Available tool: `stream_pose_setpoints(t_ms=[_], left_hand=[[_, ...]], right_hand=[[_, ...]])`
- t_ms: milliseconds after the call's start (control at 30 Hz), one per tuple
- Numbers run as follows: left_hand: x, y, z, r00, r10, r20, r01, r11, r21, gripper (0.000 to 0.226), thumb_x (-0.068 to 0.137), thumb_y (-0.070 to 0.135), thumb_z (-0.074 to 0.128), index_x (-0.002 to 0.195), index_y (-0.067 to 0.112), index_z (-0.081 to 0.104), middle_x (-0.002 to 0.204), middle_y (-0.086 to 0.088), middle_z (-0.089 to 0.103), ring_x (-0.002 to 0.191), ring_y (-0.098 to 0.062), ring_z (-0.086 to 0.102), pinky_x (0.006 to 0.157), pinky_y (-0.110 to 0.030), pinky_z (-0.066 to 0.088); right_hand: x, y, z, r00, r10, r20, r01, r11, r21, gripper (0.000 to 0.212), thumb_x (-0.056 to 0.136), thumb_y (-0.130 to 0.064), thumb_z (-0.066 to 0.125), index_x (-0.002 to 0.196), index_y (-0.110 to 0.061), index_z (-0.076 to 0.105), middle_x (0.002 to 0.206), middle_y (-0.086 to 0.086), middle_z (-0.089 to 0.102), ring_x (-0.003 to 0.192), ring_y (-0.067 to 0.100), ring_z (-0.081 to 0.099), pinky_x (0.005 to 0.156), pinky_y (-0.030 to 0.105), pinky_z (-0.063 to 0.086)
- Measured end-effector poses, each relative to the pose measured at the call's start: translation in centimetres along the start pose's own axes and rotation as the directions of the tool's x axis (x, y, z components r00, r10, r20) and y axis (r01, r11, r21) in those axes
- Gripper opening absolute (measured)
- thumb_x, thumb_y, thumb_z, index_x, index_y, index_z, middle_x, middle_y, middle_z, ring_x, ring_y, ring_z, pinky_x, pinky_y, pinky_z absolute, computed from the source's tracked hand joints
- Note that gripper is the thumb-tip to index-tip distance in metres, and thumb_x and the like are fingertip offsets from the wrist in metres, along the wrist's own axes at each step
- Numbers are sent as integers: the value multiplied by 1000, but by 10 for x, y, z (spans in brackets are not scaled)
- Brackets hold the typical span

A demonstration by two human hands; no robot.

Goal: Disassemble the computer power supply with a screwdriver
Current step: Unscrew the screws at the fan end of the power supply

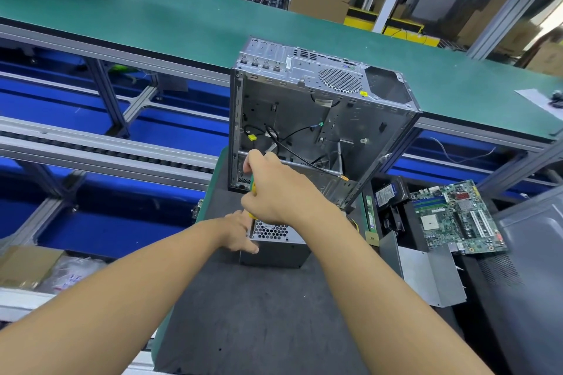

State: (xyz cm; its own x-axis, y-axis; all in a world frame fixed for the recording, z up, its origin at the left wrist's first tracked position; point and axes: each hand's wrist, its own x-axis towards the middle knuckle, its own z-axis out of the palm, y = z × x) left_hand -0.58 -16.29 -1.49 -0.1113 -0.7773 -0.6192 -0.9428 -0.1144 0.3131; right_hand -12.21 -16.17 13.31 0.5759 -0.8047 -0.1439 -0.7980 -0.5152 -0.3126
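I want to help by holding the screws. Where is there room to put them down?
The dark mat is bare on the near side of the power supply. The right is crowded: motherboard, metal panel.

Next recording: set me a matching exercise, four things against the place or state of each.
1 grey metal power supply box with honeycomb grille
2 green-and-yellow-handled screwdriver
3 silver metal computer case
4 green motherboard

A lying at the far right
B gripped upright by the right hand
C steadied by the left hand
D standing open behind both hands

Pairs: 1-C, 2-B, 3-D, 4-A
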Motion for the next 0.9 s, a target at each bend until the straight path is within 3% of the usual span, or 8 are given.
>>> stream_pose_setpoints(t_ms=[100,200,333,433,533,700,767,900], left_hand=[[-2,2,0,1000,11,-16,-12,999,-48,76,89,46,65,144,9,28,140,-12,38,110,-24,42,91,-33,37],[-3,1,0,999,31,-16,-32,996,-87,88,87,42,68,149,16,12,145,-12,36,129,-30,42,105,-41,38],[0,-1,0,1000,23,-4,-23,995,-100,87,87,43,68,150,14,15,142,-10,36,124,-28,42,100,-38,38],[0,-1,1,1000,14,5,-14,999,-41,76,88,49,65,142,8,32,121,-5,38,103,-22,40,86,-32,37],[1,-1,2,1000,5,-13,-5,1000,-29,70,87,50,66,136,8,39,109,-2,35,95,-21,39,80,-30,35],[-1,-1,2,1000,21,-17,-22,996,-88,84,87,45,68,147,11,20,131,-10,43,108,-24,43,91,-34,39],[-1,-1,2,999,36,-20,-38,992,-121,87,86,42,70,147,15,13,133,-11,43,113,-27,44,96,-38,41],[1,-3,3,1000,21,-11,-22,996,-86,72,85,45,68,135,11,29,125,-10,46,100,-23,41,87,-35,41]], right_hand=[[0,-1,1,998,29,-54,-34,995,-96,35,98,-53,42,109,-20,38,103,-1,41,76,27,50,63,38,34],[1,-1,0,998,44,-53,-46,998,-40,26,103,-45,36,100,-19,38,99,2,44,80,30,54,67,41,43],[1,1,-3,1000,22,-6,-22,994,104,6,97,-19,45,101,-14,43,97,4,47,75,25,53,58,34,37],[0,0,-6,999,16,32,-19,994,108,17,86,-15,52,102,-17,45,99,1,45,90,27,46,65,35,37],[-2,0,-4,999,33,27,-34,998,49,21,84,-20,54,103,-19,46,101,0,43,96,28,44,71,38,37],[-2,-1,0,997,45,-57,-46,999,-22,26,99,-49,41,97,-22,39,100,-3,45,87,29,53,71,40,39],[0,1,0,998,41,-57,-42,999,-6,21,102,-42,40,98,-21,41,100,-1,48,87,30,55,72,41,42],[0,3,-2,1000,22,-16,-21,997,75,9,94,-22,48,101,-19,44,101,2,47,80,26,52,61,34,36]])
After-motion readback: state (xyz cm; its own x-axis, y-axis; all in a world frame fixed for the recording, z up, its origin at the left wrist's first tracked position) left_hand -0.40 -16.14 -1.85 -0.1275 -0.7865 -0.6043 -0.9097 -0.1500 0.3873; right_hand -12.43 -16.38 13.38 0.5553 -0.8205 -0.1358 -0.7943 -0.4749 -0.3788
